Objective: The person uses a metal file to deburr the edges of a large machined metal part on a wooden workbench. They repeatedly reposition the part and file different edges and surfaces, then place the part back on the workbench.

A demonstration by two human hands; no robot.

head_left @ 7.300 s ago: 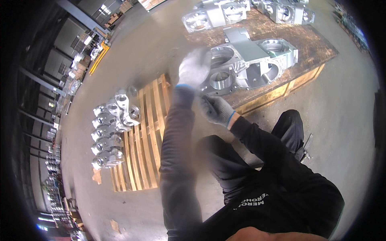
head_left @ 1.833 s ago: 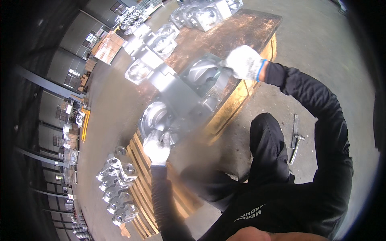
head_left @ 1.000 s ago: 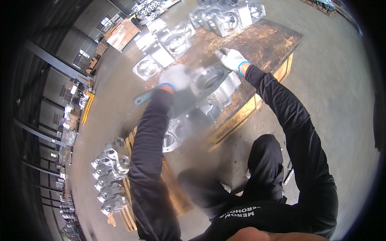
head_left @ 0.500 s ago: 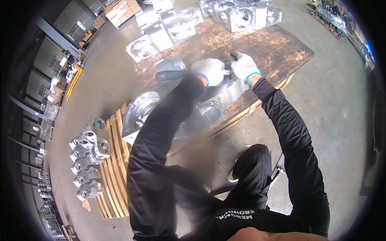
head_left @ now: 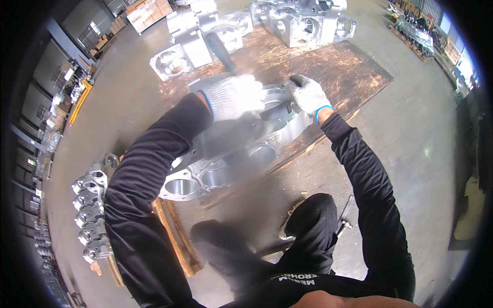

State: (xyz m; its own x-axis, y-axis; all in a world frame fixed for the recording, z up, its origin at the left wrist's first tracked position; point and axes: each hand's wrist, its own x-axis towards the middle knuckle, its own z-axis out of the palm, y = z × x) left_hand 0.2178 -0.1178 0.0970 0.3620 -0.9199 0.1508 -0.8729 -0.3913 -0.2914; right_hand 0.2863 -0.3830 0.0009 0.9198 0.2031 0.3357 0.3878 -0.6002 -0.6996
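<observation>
Lying on the near part of the tabletop (head_left: pixel 354 69), one casting (head_left: pixel 221 141) shows smooth silver faces and at least three round bores (head_left: pixel 179 187). The left hand (head_left: pixel 235 96) closes around one green-handled tool (head_left: pixel 220 51); the right hand (head_left: pixel 308 95) curls at the far bore's rim, its grip too unclear to tell. Two clusters of castings (head_left: pixel 197 50) stand beyond, left and right.

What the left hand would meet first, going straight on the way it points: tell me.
Most likely the bore rim of the silver casting, ahead of the left hand; the right hand lies farther along, though depth is unclear.
</observation>
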